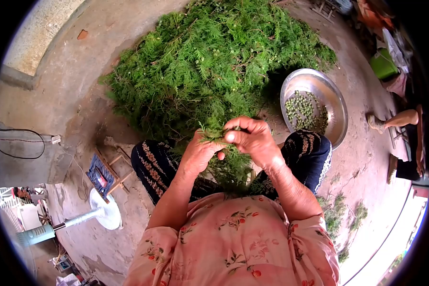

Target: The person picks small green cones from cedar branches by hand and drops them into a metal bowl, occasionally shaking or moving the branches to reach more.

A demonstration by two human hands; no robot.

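Note:
My left hand is closed around a green evergreen sprig, held above my lap. Beside it, my right hand pinches thumb against fingers at the sprig's right edge; whatever lies between the fingertips is hidden. Just beyond both hands rises a large heap of cut evergreen branches. To the right of the heap stands a shiny metal basin, tilted towards me in this view, with many small round green cones on its bottom. More loose foliage hangs between my knees.
A small folding stool with a blue seat and a standing fan are at left. A cable loops by the wall. At right, another person's leg shows near a green container. Scattered sprigs lie on the floor.

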